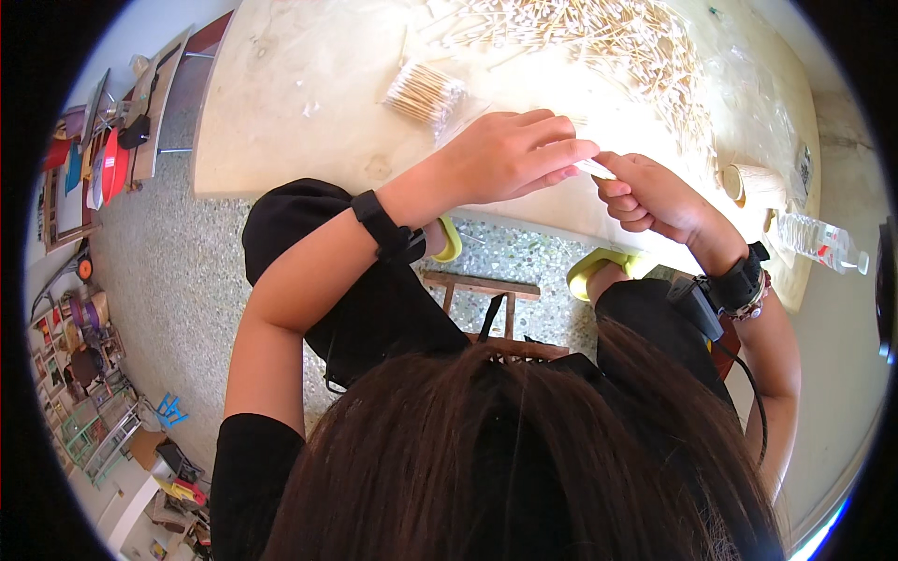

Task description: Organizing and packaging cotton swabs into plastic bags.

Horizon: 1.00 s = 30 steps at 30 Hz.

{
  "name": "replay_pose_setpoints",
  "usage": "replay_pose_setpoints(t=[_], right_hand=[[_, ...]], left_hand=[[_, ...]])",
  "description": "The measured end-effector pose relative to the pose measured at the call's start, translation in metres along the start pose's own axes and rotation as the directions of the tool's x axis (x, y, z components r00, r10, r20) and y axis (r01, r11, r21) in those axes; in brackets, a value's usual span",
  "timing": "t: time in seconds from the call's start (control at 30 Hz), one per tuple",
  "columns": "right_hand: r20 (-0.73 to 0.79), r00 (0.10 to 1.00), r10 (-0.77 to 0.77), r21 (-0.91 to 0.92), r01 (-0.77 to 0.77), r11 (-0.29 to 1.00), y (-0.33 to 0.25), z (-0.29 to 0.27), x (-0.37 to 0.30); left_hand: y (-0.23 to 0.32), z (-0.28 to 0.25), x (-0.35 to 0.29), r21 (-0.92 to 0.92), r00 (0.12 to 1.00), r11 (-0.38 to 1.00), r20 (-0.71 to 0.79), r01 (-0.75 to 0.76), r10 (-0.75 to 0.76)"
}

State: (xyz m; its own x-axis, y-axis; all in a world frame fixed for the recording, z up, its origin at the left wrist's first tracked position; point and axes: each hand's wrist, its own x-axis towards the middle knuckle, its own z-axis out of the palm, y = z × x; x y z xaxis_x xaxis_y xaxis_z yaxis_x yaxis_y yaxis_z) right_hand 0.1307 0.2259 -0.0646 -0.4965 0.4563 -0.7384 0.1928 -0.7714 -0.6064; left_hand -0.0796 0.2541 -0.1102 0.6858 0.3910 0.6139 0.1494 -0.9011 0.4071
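My left hand [524, 154] is closed, its fingertips pinched at one end of a small white thing [597, 169]. My right hand [650, 196] is curled, with thumb and fingers pressed on the other end. The white thing is overexposed and mostly covered, so its kind does not show. Beyond the hands, a large loose heap of cotton swabs [645, 47] spreads over the pale table [309, 112]. Left of the heap lies a bundle of cotton swabs [424, 93] in a clear plastic bag, partly hidden by my left hand.
A pale paper-like roll [753, 185] and a clear plastic bottle [821, 243] lie at the table's right edge, near my right wrist. Clear plastic film [762, 98] covers the far right. Below the near edge is a wooden stool [482, 285].
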Motion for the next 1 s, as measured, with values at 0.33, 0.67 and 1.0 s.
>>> replay_pose_setpoints(t=[0.33,0.67,1.0], right_hand=[[0.084,0.991,0.107,-0.089,-0.100,0.991,-0.002,0.000,-0.005],[-0.177,0.981,-0.076,-0.123,0.054,0.991,0.013,0.012,0.002],[-0.401,0.881,-0.251,-0.305,0.130,0.943,0.027,0.012,0.009]], left_hand=[[0.002,0.007,-0.004,0.019,0.988,0.990,0.058,-0.142,0.141],[0.009,0.015,-0.009,-0.184,0.988,0.971,0.031,0.156,-0.153],[0.016,0.018,-0.010,-0.237,0.925,0.895,0.127,0.378,-0.357]])
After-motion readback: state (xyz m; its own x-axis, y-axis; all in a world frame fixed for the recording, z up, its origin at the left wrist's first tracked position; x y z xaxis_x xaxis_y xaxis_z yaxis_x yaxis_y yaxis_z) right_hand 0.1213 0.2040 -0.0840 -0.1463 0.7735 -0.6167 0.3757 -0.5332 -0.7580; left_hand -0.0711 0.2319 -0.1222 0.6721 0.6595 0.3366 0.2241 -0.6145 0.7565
